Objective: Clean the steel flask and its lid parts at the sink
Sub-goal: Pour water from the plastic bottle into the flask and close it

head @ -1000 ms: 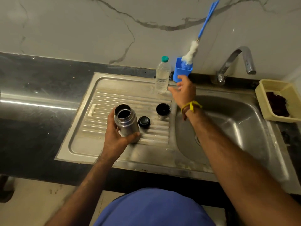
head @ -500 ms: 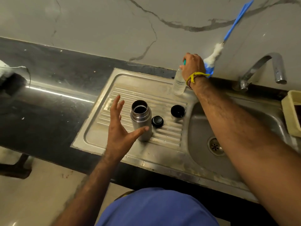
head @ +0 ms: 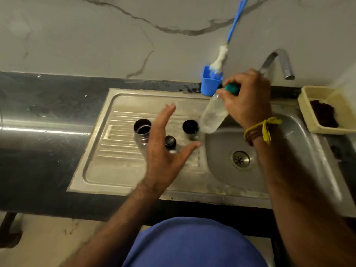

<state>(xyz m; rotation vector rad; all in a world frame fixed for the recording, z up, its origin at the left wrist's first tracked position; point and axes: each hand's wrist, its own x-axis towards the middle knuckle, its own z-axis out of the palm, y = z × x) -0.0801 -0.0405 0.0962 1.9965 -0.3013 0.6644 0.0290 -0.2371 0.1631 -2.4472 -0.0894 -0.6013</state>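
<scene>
Steel flask [head: 142, 132]: one, upright on the ribbed drainboard [head: 123, 147] left of the sink basin [head: 227, 151], mouth uncovered, dark inside, brushed silver wall with a threaded neck; right side hidden behind the left hand.

Lid parts, two, both right of the flask on the same drainboard: one small black stopper [head: 170, 142] just beside the flask, partly framed by the left hand; one steel cup lid [head: 190, 128] farther right, mouth up, dark inside, near the basin edge.

Left hand [head: 165, 149]: released, fingers straight and spread, thumb pointing right, raised in front of the flask and holding nothing.

Right hand [head: 245, 99]: grasping one clear plastic bottle [head: 212, 116] near its green cap [head: 232, 88], bottle tilted with its base down toward the cup lid, right of the flask and well apart from it. Yellow thread band [head: 263, 128] around that wrist.

Behind and right of the flask, at the wall: one blue holder cup [head: 210, 83] with one blue-handled bottle brush [head: 219, 60] leaning in it. One tap [head: 279, 60] farther right. One cream tray [head: 308, 105] at the far right with something dark in it; cannot tell what. One drain strainer [head: 240, 158] in the basin.
</scene>
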